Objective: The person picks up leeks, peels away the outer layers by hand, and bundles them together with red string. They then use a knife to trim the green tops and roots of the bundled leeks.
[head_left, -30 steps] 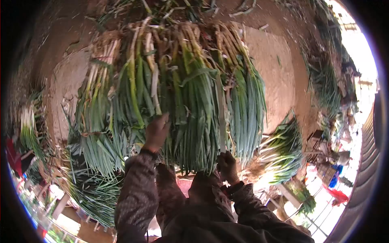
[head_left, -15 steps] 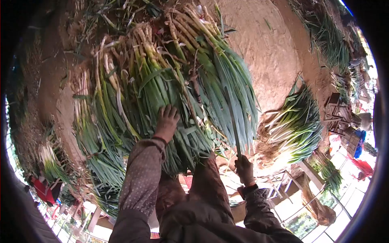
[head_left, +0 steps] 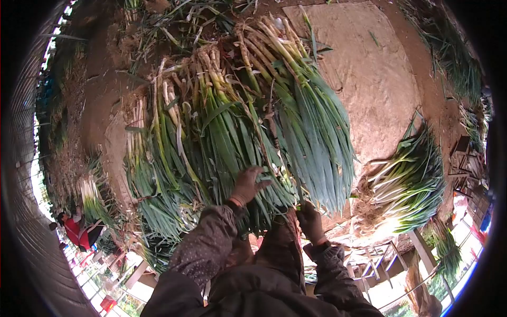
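Large bunches of green onions (head_left: pixel 227 137) lie side by side in front of me, pale root ends away and green leaves toward my legs. My left hand (head_left: pixel 248 185) is over the leaf ends of the middle bunch, thumb and fingers apart, holding nothing. My right hand (head_left: pixel 310 221) is closed round the handle of a long, thin knife (head_left: pixel 299 191), close to the leaf tips of the right-hand bunch. Only a short, dark part of its blade shows against the leaves; the rest cannot be made out.
A tan sheet (head_left: pixel 369 68) covers the ground beyond the bunches. Another onion pile (head_left: pixel 412 179) lies to the right, roots inward. A person in red (head_left: pixel 79 230) is at the far left. Metal railings (head_left: pixel 377 259) and a wooden stool (head_left: pixel 460 150) stand on the right.
My left hand has moved right across the leaves and its fingers have spread. My right hand has come inward, with the knife less visible. The whole view has shifted.
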Available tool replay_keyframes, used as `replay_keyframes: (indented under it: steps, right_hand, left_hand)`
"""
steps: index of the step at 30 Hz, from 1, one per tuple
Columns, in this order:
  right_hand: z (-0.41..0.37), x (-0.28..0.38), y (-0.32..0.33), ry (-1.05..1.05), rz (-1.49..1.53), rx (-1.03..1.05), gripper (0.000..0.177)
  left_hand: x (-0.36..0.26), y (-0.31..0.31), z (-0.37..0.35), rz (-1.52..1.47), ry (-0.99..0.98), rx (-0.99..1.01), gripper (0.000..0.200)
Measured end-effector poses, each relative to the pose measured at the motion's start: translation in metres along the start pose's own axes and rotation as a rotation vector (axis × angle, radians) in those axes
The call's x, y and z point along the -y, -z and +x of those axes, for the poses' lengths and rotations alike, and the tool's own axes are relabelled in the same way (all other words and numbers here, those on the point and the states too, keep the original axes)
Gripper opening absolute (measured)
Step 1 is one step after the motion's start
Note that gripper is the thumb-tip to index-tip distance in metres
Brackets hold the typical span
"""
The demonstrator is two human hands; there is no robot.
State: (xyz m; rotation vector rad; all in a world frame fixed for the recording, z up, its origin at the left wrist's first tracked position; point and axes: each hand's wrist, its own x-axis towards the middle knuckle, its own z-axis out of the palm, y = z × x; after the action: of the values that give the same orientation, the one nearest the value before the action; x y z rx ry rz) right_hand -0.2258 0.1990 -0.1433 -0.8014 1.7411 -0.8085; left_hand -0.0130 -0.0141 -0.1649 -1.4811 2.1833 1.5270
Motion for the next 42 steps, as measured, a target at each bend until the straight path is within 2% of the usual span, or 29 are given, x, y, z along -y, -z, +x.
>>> replay_keyframes:
  steps: [1, 2, 3, 5, 7, 9, 11, 12, 13, 15, 16, 17, 19, 20, 22, 23, 25, 27, 28, 31, 32, 34, 35, 36, 37, 38, 39, 40, 42]
  right_hand:
    - [0.008, 0.004, -0.008, 0.112, -0.067, 0.009, 0.033]
    - [0.018, 0.021, -0.018, 0.137, 0.018, 0.053, 0.036]
    - [0.02, 0.023, -0.029, 0.093, -0.173, 0.078, 0.039]
    - [0.028, 0.054, -0.046, 0.182, -0.078, 0.145, 0.062]
    - [0.026, 0.061, -0.06, 0.205, -0.372, 0.266, 0.07]
    - [0.024, 0.071, -0.073, 0.239, -0.422, 0.292, 0.069]
    - [0.019, 0.112, -0.083, 0.278, -0.208, 0.238, 0.059]
    - [0.023, 0.143, -0.079, 0.013, -0.315, 0.491, 0.063]
    - [0.022, 0.151, -0.082, 0.092, -0.323, 0.484, 0.061]
    - [0.016, 0.155, -0.086, 0.229, -0.334, 0.454, 0.057]
    - [0.017, 0.121, -0.094, 0.149, -0.244, 0.38, 0.046]
    - [0.027, 0.094, -0.102, 0.217, -0.23, 0.254, 0.046]
    - [0.049, 0.047, -0.11, 0.34, -0.214, -0.023, 0.046]
    - [0.069, 0.033, -0.11, 0.34, -0.227, -0.092, 0.047]
    - [0.117, 0.005, -0.104, 0.369, -0.372, -0.256, 0.048]
    - [0.14, -0.007, -0.1, 0.418, -0.492, -0.327, 0.049]
    - [0.177, 0.001, -0.096, 0.176, -0.494, -0.25, 0.05]
    - [0.207, -0.002, -0.1, 0.11, -0.413, -0.043, 0.044]
    - [0.213, -0.001, -0.106, 0.074, -0.367, 0.07, 0.041]
    - [0.214, 0.017, -0.133, -0.131, -0.609, 0.115, 0.037]
    - [0.243, -0.047, -0.137, 0.567, -1.263, 0.405, 0.033]
    - [0.242, -0.073, -0.145, 0.543, -1.27, 0.248, 0.035]
    - [0.243, -0.083, -0.142, 0.707, -1.268, 0.166, 0.034]
    - [0.243, -0.093, -0.138, 0.867, -1.268, 0.07, 0.033]
    - [0.249, -0.107, -0.132, 1.193, -1.21, -0.052, 0.031]
    - [0.244, -0.095, -0.124, 0.564, -1.186, 0.265, 0.029]
    - [0.241, -0.074, -0.116, 0.501, -0.88, 0.207, 0.027]
    - [0.239, -0.051, -0.123, 0.047, -0.31, 0.086, 0.021]
    - [0.266, -0.064, -0.118, 0.008, -0.27, 0.064, 0.029]
  left_hand:
    - [-0.009, -0.011, -0.011, -0.16, 0.005, -0.042, 0.062]
    - [-0.017, -0.023, -0.025, -0.32, 0.009, -0.084, 0.061]
    - [-0.026, -0.032, -0.036, -0.48, 0.013, -0.127, 0.059]
    - [-0.049, -0.04, -0.05, -0.77, 0.037, -0.177, 0.046]
    - [-0.051, -0.044, -0.061, -0.959, 0.118, -0.267, 0.034]
    - [-0.041, -0.046, -0.071, -1.04, 0.274, -0.411, 0.025]
    - [-0.03, -0.038, -0.086, -1.169, 0.303, -0.517, 0.017]
    - [-0.036, -0.024, -0.096, -1.256, 0.336, -0.568, 0.015]
    - [-0.037, -0.014, -0.105, -1.345, 0.366, -0.615, 0.014]
    - [-0.008, -0.011, -0.126, -1.275, 0.329, -0.751, 0.011]
    - [0.002, -0.004, -0.139, -1.275, 0.323, -0.826, 0.011]
    - [0.015, 0.002, -0.154, -1.277, 0.319, -0.895, 0.011]
    - [0.069, -0.001, -0.199, -1.141, 0.47, -0.972, 0.019]
    - [0.087, 0.002, -0.222, -1.297, 0.458, -1.003, 0.017]
    - [0.123, 0.006, -0.268, -1.396, 0.492, -0.978, 0.015]
    - [0.131, 0.002, -0.279, -1.299, 0.532, -1.007, 0.013]
    - [0.136, -0.003, -0.297, -1.062, 0.626, -1.121, 0.012]
    - [0.127, -0.002, -0.313, -0.942, 0.717, -1.161, 0.014]
    - [0.141, -0.011, -0.328, -1.012, 0.772, -1.15, 0.019]
    - [0.163, -0.035, -0.36, -0.909, 0.897, -1.21, 0.026]
    - [0.169, -0.041, -0.368, -0.964, 0.922, -1.234, 0.033]
    - [0.18, -0.057, -0.387, -1.013, 0.895, -1.241, 0.038]
    - [0.188, -0.069, -0.396, -1.024, 0.917, -1.238, 0.041]
    - [0.195, -0.088, -0.403, -1.093, 0.738, -1.349, 0.047]
    - [0.207, -0.095, -0.413, -1.021, 0.908, -1.274, 0.052]
    - [0.205, -0.096, -0.417, -1.017, 0.982, -1.234, 0.052]
    - [0.217, -0.108, -0.424, -1.103, 1.056, -1.284, 0.056]
    - [0.203, -0.097, -0.424, -1.185, 1.045, -1.264, 0.064]
    - [0.217, -0.108, -0.448, -1.236, 1.087, -1.117, 0.075]
